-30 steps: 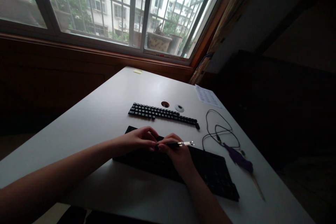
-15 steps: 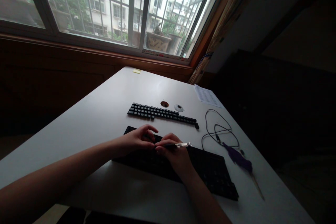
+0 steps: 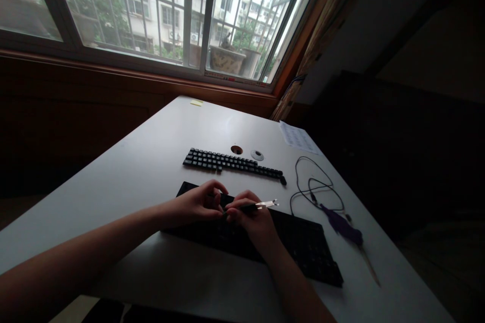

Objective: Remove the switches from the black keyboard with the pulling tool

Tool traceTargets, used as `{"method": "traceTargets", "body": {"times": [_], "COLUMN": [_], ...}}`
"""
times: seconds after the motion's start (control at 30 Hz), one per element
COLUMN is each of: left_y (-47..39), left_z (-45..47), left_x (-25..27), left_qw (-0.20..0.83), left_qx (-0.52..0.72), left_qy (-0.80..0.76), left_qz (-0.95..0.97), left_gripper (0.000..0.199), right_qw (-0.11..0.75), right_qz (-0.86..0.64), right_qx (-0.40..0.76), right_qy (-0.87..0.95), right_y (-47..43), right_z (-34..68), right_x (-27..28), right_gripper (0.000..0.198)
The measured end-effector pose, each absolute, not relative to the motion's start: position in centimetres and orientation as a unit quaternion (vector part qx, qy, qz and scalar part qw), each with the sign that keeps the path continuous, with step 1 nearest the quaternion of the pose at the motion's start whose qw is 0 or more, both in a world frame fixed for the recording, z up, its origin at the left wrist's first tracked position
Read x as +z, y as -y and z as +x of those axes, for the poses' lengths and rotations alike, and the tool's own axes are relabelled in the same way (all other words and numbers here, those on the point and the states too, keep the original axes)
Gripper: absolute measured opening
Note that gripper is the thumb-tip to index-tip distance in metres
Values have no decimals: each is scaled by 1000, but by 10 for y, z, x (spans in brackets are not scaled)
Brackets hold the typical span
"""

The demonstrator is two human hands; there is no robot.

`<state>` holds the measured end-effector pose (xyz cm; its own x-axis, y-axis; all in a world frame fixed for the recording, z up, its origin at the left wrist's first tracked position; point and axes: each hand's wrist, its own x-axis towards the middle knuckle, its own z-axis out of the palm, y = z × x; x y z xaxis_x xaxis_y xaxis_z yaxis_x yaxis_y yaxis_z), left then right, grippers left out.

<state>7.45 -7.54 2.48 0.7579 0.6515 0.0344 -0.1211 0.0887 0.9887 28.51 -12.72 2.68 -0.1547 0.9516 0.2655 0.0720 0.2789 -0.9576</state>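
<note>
A dark keyboard (image 3: 306,245) lies at a slant on the white desk, under both of my hands. My right hand (image 3: 252,212) is closed round a keycap puller (image 3: 265,205) with a dark middle and a bright forked metal end. That forked end sticks out to the right, past my knuckles. Close against the right fingertips, my left hand (image 3: 204,202) is curled in a pinch; whatever lies between its fingers is too small and dark to make out. Beyond the keyboard, black keycaps (image 3: 231,162) stand in rows on the desk.
Right of the keyboard lie a looped black cable (image 3: 299,194) and a purple brush (image 3: 344,227) with a thin handle. Farther back are a round hole (image 3: 237,150), its grey ring cover (image 3: 257,155), printed paper (image 3: 299,137) and a yellow sticky note (image 3: 196,103).
My right hand has tilted the puller slightly, its forked end now a little higher and farther right. Both hands stay together over the keyboard.
</note>
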Motion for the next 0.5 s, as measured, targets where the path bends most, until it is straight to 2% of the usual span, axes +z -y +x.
{"method": "traceTargets", "body": {"times": [0.2, 0.37, 0.5], "left_y": [70, 64, 62], "left_z": [69, 64, 62], "left_x": [27, 31, 32], "left_qw": [703, 686, 680], "left_qx": [279, 322, 333], "left_qy": [-231, -281, -314], "left_qz": [612, 589, 573], "left_gripper": [40, 39, 38], "right_qw": [541, 524, 512], "right_qz": [-455, -500, -505], "right_qx": [377, 265, 226], "right_qy": [599, 637, 657], "right_y": [127, 126, 127], "right_z": [291, 296, 297], "right_x": [34, 35, 34], "right_gripper": [16, 17, 14]}}
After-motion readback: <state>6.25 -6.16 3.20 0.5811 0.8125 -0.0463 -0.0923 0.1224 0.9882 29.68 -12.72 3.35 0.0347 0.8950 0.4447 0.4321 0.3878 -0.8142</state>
